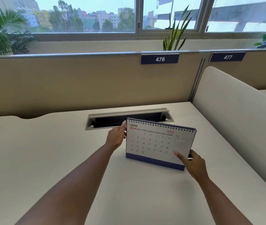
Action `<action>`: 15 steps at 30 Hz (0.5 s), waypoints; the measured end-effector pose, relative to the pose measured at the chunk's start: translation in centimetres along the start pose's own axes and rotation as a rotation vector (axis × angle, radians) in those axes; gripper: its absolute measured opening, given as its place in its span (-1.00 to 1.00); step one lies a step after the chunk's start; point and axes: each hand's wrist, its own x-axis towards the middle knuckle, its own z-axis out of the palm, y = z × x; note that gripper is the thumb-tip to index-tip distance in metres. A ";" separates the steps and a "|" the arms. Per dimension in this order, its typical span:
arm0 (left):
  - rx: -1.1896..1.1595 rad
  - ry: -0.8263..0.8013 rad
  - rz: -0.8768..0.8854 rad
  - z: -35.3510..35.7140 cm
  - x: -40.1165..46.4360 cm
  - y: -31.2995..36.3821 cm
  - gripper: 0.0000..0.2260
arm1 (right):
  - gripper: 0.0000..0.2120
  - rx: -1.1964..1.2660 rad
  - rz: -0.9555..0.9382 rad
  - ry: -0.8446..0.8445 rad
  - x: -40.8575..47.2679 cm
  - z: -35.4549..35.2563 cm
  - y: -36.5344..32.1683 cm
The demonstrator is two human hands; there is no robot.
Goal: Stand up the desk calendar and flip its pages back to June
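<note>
The desk calendar [159, 143] is standing upright on the bench [47, 151], toward its far right corner, just in front of the open cable tray [127, 118]; its front page is showing JUNE 2026. The left hand [116, 137] is closing its grip on the calendar's upper left edge, thumb tip lying against the spiral binding. The right hand [192, 163] is pinching the lower right corner, thumb pressing on the page face and the other fingers wrapping behind. The far partition is carrying labels 476 [160, 59] and 477 [227, 57].
</note>
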 end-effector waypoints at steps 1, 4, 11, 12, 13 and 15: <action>0.048 0.064 0.052 -0.3 -0.2 0.2 -0.54 | -0.55 -0.029 -0.034 0.064 -0.2 -0.4 -0.5; 0.270 0.225 0.195 -1.1 -0.9 0.7 -0.63 | -0.64 -0.125 -0.162 0.280 -0.8 -1.3 -2.3; 0.855 0.369 0.548 -4.4 -3.3 3.2 -0.54 | -0.69 -0.161 -0.459 0.528 -2.5 -2.5 -7.5; 0.904 0.378 0.588 -5.1 -3.7 3.8 -0.50 | -0.65 -0.156 -0.500 0.522 -2.9 -2.6 -8.7; 0.964 0.412 0.625 -6.0 -3.8 4.2 -0.47 | -0.61 -0.150 -0.535 0.527 -2.9 -2.7 -9.7; 1.022 0.485 0.671 -7.5 -4.5 5.6 -0.43 | -0.56 -0.142 -0.578 0.501 -3.4 -2.9 -12.1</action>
